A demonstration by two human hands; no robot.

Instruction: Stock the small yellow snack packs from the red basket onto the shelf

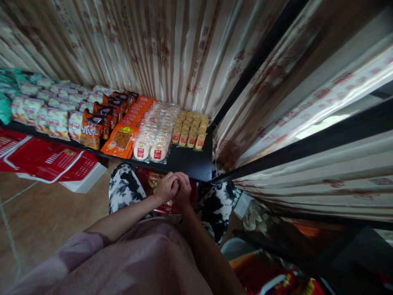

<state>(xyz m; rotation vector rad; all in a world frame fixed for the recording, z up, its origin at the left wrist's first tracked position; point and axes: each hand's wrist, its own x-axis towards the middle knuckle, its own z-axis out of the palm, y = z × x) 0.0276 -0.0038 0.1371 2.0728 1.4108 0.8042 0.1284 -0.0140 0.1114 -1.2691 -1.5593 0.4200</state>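
My left hand (166, 188) and my right hand (183, 187) meet just in front of the shelf's near edge. Fingers on both are curled in and pressed together; whatever may be between them is hidden. Below them, between my knees, is a red basket (172, 209) with gold-coloured packets (154, 179) in it. On the black shelf (192, 164) beyond lie rows of small yellow wrapped cakes (190, 130) and round white rice crackers (158, 150) in clear wrap. To their left are flat orange snack packs (122, 140).
Orange bags (91, 133), white snack bags (55, 121) and green packs (5, 107) fill the shelf's left side. Red gift boxes (46, 157) stand on the floor below. A curtain (138, 49) hangs behind, and black metal poles (254, 65) rise at the right.
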